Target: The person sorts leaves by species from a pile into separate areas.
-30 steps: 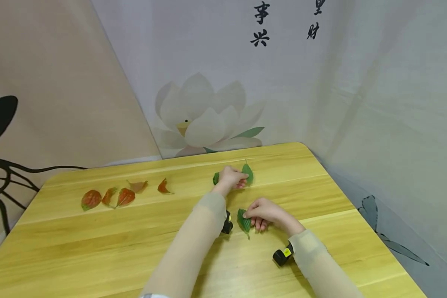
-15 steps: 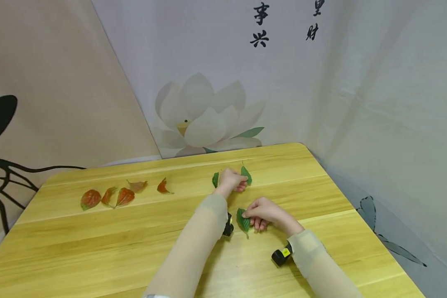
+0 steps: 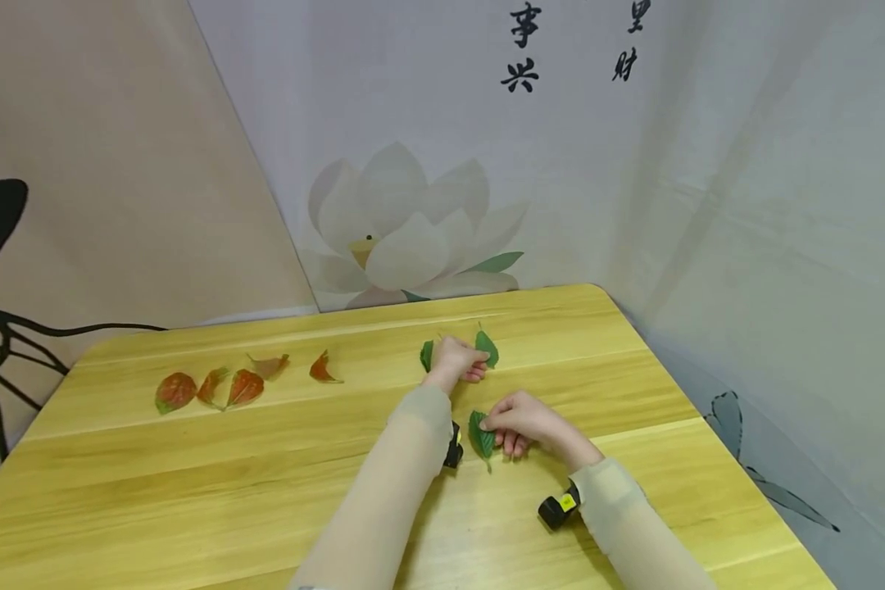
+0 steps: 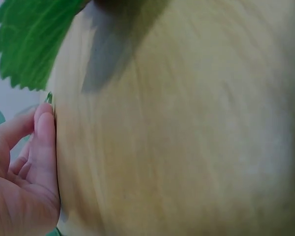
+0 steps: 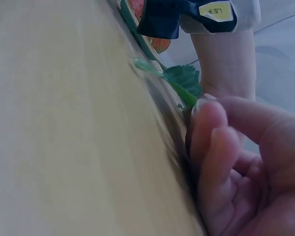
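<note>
My right hand [image 3: 524,419] pinches a green leaf [image 3: 479,434] by its edge, close over the table, its stem pointing toward me. Farther back, my left hand [image 3: 459,359] holds another green leaf [image 3: 487,347] between thumb and finger, at the leaf's lower edge. A third green leaf [image 3: 427,355] lies just left of the left hand, partly hidden by it. In the left wrist view the left fingertips [image 4: 45,115] meet around a bit of green, while a large serrated leaf [image 4: 32,42] fills the upper corner. The right wrist view shows the right thumb and finger gripping the leaf [image 5: 183,81].
Several red and brown leaves lie at the table's back left, among them a round red leaf [image 3: 175,392] and a curled red leaf [image 3: 324,367]. A black metal chair [image 3: 3,344] stands beyond the left edge of the wooden table [image 3: 192,500]. A printed curtain [image 3: 428,123] hangs behind.
Over the last second the left hand has drawn its leaf slightly toward me, then settled. The right hand stays nearly still with its leaf. The head view has shifted slightly.
</note>
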{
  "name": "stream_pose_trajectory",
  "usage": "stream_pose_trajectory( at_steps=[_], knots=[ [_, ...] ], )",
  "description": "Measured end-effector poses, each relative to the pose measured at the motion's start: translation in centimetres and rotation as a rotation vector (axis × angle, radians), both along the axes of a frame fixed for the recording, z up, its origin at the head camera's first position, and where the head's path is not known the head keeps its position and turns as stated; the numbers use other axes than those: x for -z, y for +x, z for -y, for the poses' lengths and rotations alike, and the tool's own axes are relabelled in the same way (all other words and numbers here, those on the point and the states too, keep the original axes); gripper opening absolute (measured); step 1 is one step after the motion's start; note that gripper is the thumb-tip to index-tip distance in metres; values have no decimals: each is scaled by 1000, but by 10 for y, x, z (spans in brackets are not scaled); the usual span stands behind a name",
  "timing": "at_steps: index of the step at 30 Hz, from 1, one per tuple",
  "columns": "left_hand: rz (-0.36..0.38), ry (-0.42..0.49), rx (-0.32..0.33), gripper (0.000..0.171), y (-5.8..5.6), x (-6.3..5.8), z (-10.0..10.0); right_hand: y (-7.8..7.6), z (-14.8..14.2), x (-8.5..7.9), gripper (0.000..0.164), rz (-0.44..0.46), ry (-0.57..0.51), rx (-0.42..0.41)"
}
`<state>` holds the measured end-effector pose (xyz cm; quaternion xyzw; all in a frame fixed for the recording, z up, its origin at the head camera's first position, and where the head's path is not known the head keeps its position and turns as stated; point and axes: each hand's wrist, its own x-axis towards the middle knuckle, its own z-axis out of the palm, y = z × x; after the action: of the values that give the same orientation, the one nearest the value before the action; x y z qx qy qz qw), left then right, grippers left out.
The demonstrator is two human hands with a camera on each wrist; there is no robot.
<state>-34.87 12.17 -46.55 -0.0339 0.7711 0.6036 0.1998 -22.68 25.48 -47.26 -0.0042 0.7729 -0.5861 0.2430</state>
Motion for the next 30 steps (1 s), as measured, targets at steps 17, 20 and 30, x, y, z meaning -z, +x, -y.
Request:
stream_pose_trajectory(
  at_steps=[17,20,30],
  knots=[
    [8,8,1,18,-4,5,0,-63,-51,-37,28,-131,185,277],
    [-1,0,-1,17,-4,6,0,-81,-62,-39,30,-132,218,300],
    [-27,0,-23,17,-1,7,-2,-113,-81,-23,21,-39,152,313]
  ],
)
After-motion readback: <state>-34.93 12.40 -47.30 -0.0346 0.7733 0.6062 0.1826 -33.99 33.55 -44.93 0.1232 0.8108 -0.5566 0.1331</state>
